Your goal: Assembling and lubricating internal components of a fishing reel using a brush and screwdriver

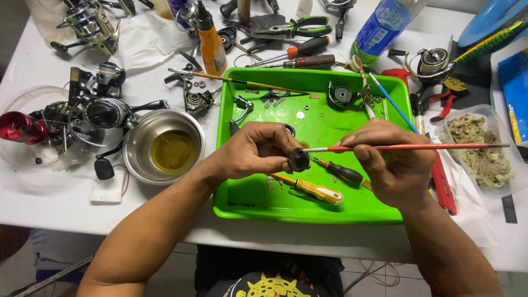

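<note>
Small black round part [298, 159] sits mid-frame, just above the green tray [242, 203], pinched in the left hand [258, 151]. Looks like a dark, ribbed knob or gear w/ a hollow centre; matte black, edge notched. Finer detail too small to tell. Left fingers [280, 144] curl around it, thumb below, tips pressed on its rim.

Right hand [393, 165] holds a thin brush [407, 147] w/ red-orange handle; handle runs nearly level toward the right of the frame, pale tip touching the black part. Right fingers are closed on the shaft, pinching it near the ferrule end.

In the tray under the hands: yellow-handled screwdriver [316, 191] lower centre, black-handled one [341, 172] just beside it, both lying slantwise. Upper part of tray has a reel body piece [341, 96], small washers & bits, a crank arm [240, 110] at left. A blue-handled brush [390, 99] and a brown-handled brush [242, 82] lie over the tray's upper rim.

Left of tray on the white tabletop [55, 198]: steel bowl [165, 146] w/ yellowish oil, near it a dismantled black reel [107, 113] & a red spool [22, 127]. Orange oil bottle [212, 47] upper centre, pliers [300, 26] and more screwdrivers behind. Right edge: clear tub [484, 148] of pale scraps, another reel [432, 63] upper right.
</note>
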